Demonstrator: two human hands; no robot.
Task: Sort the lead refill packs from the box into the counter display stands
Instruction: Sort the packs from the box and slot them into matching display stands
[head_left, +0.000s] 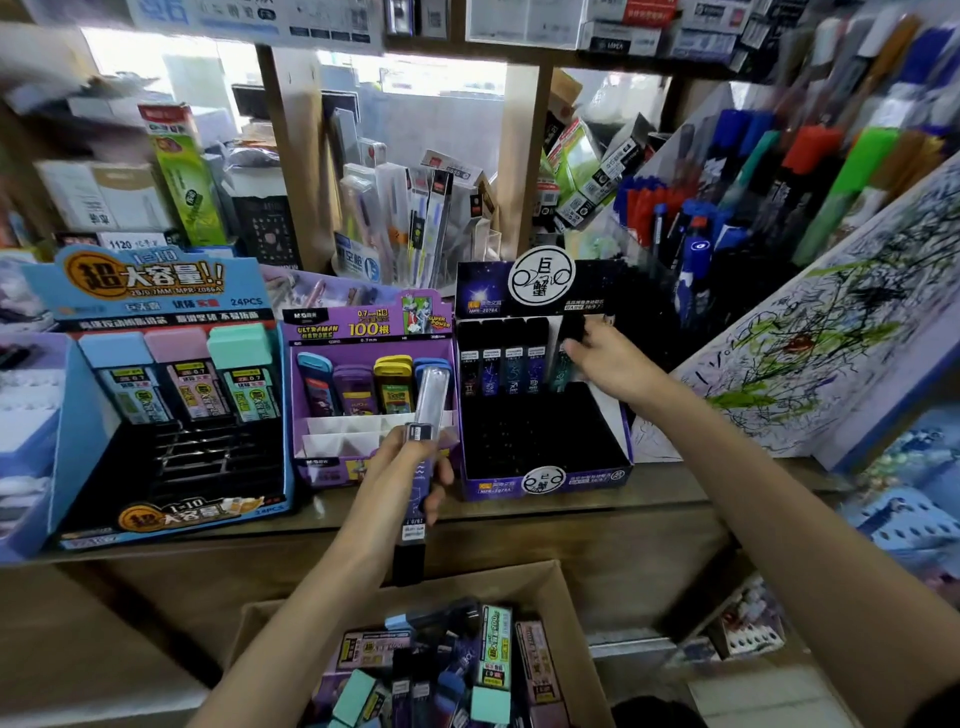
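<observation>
Three display stands sit on the counter: a blue one (67, 441) at the left, a purple one (374, 317) in the middle, and a dark starry one (545, 478) at the right. My left hand (405, 473) grips slim lead refill packs (415, 499), one with a clear end pointing up, in front of the purple stand. My right hand (608, 358) holds a dark teal refill pack (563, 364) at the right end of the starry stand's back row. A cardboard box (566, 613) below holds several mixed refill packs.
Pens and markers (727, 208) crowd the rack at the right. A scribbled test-paper board (810, 353) leans beside the starry stand. Packaged stationery (405, 218) fills the shelf behind. A blue basket (914, 519) sits at the right.
</observation>
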